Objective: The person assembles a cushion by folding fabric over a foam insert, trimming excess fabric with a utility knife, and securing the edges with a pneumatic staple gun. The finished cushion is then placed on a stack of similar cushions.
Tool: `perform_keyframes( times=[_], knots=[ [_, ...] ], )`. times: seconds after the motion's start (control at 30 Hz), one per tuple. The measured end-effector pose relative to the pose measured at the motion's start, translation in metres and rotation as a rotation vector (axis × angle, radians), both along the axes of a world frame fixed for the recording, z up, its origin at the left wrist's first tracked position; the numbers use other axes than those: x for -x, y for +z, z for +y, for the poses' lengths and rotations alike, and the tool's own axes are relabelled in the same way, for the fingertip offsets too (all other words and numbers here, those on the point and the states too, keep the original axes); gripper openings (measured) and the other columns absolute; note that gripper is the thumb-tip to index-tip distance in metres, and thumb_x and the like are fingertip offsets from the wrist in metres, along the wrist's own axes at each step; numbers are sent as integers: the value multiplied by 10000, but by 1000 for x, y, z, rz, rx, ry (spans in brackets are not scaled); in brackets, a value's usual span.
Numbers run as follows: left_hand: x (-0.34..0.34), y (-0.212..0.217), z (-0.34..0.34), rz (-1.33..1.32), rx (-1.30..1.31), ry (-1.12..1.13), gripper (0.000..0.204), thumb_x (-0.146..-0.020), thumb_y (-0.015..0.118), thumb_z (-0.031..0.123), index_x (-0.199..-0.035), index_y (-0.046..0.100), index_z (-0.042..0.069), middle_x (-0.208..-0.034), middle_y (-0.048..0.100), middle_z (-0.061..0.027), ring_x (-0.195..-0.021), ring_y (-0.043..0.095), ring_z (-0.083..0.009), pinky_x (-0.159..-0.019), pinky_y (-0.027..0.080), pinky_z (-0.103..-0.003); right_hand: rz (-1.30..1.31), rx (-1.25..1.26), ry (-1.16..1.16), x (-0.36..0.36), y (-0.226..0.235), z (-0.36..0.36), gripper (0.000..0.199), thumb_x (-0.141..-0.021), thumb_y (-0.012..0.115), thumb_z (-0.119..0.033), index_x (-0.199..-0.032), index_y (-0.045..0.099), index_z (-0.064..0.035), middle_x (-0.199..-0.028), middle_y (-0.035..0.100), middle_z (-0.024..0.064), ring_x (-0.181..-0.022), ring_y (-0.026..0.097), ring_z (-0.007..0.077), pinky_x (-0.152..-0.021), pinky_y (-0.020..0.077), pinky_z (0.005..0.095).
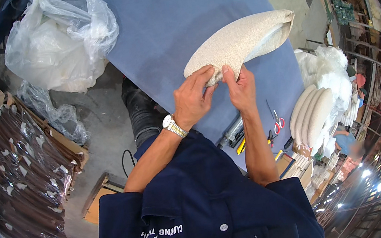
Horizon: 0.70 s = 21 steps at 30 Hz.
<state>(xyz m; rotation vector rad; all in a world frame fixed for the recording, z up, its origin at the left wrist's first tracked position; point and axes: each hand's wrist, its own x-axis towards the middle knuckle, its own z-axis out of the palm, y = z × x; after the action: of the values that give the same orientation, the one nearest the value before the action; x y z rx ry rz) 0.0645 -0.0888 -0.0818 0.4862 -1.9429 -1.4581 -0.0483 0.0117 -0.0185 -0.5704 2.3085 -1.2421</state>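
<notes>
A long cream fabric-covered cushion piece (243, 41) lies on the blue table (173, 21), its far end open and folded. My left hand (192, 97), with a metal wristwatch on the wrist, grips the near end of the cushion from the left. My right hand (241, 86) pinches the same end from the right, thumb on top of the fabric. Both hands press together at the cushion's tip.
Red-handled scissors (278, 125), a yellow-handled tool (241, 146) and a stapler-like tool (232, 133) lie at the table's near edge. Several finished cream cushions (313, 113) are stacked to the right. Clear plastic bags (57, 40) sit at the left, wrapped brown goods (12, 174) below them.
</notes>
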Motion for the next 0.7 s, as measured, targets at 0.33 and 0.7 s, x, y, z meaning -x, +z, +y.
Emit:
perform_keyframes(
  times=[0.33,0.7],
  knots=[
    [4,12,-18,-130,153,-98,602,-764,810,20,-1344,675,106,-1394,682,-32,-914,686,-252,-767,573,-330,10,132,-43,2,-12,-9,194,-1012,628,-119,-1114,722,17,-1084,719,147,-930,678,191,-809,527,337],
    [3,9,-32,-103,153,-62,523,-807,789,10,-1313,683,92,-1360,696,-69,-977,703,-278,-802,576,-350,104,32,-184,-23,-20,-31,200,-1014,662,-187,-1058,735,-6,-917,739,144,-790,700,246,-734,530,378]
  ],
)
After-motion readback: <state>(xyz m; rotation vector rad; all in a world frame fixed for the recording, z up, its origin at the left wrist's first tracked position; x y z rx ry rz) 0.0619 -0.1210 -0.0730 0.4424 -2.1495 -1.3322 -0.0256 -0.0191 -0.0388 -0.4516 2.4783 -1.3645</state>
